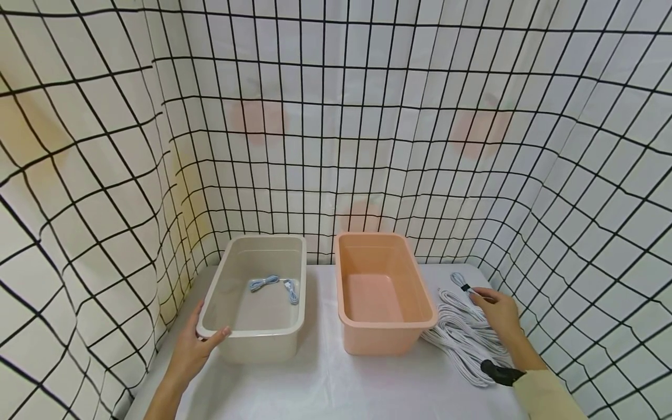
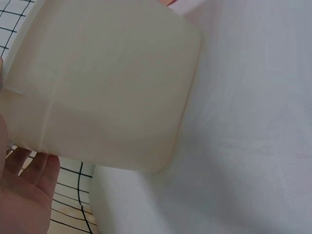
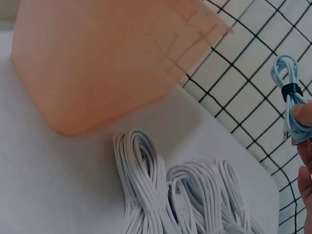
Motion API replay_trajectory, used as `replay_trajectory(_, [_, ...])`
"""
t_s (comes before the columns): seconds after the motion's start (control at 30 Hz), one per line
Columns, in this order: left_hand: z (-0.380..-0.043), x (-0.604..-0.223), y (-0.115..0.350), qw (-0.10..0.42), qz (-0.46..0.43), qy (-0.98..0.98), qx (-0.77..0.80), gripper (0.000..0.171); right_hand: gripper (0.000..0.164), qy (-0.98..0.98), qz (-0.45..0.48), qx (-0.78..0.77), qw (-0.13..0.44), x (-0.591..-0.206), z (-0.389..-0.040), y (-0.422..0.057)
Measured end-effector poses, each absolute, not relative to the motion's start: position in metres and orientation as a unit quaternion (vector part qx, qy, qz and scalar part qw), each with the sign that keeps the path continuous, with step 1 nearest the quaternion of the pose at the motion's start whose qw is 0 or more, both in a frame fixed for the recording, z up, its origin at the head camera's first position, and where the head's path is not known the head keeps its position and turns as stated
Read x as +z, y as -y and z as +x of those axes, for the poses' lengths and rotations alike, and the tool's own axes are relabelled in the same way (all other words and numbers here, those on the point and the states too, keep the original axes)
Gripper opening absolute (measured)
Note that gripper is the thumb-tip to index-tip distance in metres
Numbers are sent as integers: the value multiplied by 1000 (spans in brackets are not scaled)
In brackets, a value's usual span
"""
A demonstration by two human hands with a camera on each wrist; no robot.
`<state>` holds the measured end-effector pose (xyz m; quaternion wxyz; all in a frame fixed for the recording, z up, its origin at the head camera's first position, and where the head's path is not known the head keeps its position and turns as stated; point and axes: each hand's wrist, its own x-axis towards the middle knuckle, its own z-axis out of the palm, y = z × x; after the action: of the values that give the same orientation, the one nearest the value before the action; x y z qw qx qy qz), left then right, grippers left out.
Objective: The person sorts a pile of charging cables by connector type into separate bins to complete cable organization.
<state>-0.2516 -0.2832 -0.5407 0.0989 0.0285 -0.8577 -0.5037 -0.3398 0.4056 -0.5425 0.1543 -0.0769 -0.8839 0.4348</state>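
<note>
My right hand (image 1: 497,312) pinches a coiled light-blue cable (image 3: 291,87) bound with a black strap, held up above a pile of white cables (image 1: 467,335) on the right of the table. In the right wrist view, the thumb and fingers close on the cable's lower end, where its plugs hang. My left hand (image 1: 191,350) grips the near-left corner of the grey-beige bin (image 1: 262,344), thumb on the rim and fingers along the outer side. Inside that bin lie two light-blue cable bundles, one near the middle (image 1: 264,283) and another at the right (image 1: 291,291).
A peach bin (image 1: 383,339) stands between the beige bin and the white cables, with bare floor showing inside. Black wire mesh (image 1: 325,140) surrounds the white-covered table (image 1: 336,385) at the back and sides. A black strap-like piece (image 1: 501,373) sits at my right wrist.
</note>
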Motion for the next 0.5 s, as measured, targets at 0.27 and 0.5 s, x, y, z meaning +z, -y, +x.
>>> replay_trajectory(0.27, [-252, -541, 283, 99, 26, 856, -507, 104, 39, 890, -48, 420, 171, -528, -353, -387])
replay_trajectory(0.5, [-251, -540, 283, 102, 25, 856, -506, 103, 37, 895, -18, 409, 180, -519, -364, -371])
